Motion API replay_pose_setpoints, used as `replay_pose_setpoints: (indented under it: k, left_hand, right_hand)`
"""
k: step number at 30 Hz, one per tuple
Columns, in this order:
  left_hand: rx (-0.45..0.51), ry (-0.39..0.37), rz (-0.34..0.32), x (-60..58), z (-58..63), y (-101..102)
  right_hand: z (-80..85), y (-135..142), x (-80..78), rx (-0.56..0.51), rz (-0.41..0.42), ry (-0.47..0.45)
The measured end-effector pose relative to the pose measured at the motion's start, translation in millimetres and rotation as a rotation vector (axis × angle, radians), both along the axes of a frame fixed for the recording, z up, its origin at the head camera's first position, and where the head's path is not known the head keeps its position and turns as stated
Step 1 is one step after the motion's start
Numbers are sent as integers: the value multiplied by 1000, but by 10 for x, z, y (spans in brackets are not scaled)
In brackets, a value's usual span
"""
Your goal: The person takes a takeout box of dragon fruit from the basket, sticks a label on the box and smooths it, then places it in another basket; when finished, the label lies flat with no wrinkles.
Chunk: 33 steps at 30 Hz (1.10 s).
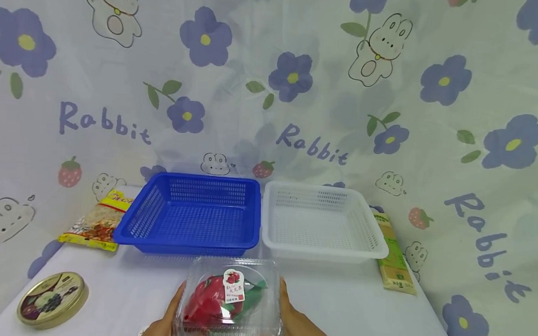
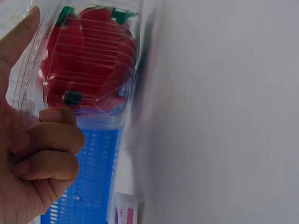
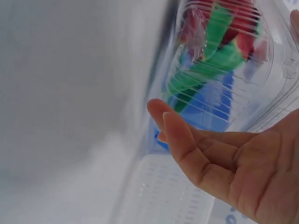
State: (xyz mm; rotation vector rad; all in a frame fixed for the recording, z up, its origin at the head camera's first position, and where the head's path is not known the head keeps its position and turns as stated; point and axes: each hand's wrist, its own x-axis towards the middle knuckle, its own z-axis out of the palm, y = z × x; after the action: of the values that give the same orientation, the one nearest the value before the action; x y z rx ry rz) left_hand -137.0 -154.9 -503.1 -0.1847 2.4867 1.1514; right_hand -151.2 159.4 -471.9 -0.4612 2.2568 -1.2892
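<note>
Both hands are clamping a clear plastic clamshell box between them: left hand [image 1: 163, 324] on its left side, right hand [image 1: 304, 327] on its right, a thumb lying along the near edge from each. The box [image 1: 262, 320] is sitting at lower centre, on the near side of the blue basket [image 1: 208, 225] and white basket [image 1: 315, 235].

Orientation: lid is facing up, the longer apparent side running left–right, though foreshortening is making the true long axis uncertain. Inside, a red dragon fruit [image 1: 200, 305] is lying crosswise, red body at left, green tips pointing right and slightly away. The white label [image 1: 234, 287] is reading upright from the person's side, leaning a little.

Visibility: the lower frame edge is cutting off both wrists and the box's near bottom. Glare is breaking up the lid; contact with the white table [image 1: 357, 307] is remaining unclear. The left-wrist view is cropping a purple-and-pink printed pack [image 2: 125, 210]. The blue basket is partly hiding a yellow snack bag [image 1: 97, 223]; the white one is covering part of a green-and-tan packet [image 1: 395, 261].
</note>
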Motion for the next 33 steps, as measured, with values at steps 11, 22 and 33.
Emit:
replay_pose_setpoints:
  k: [11,22,33]
  left_hand:
    - [-35,274,-132,202,149,-59]
    - [-53,269,-135,215,185,-43]
    - [-34,316,-166,187,270,-25]
  right_hand:
    - [116,94,103,-53,35,103]
    - [146,104,109,-120,58,131]
    - [191,123,124,-88,72,322]
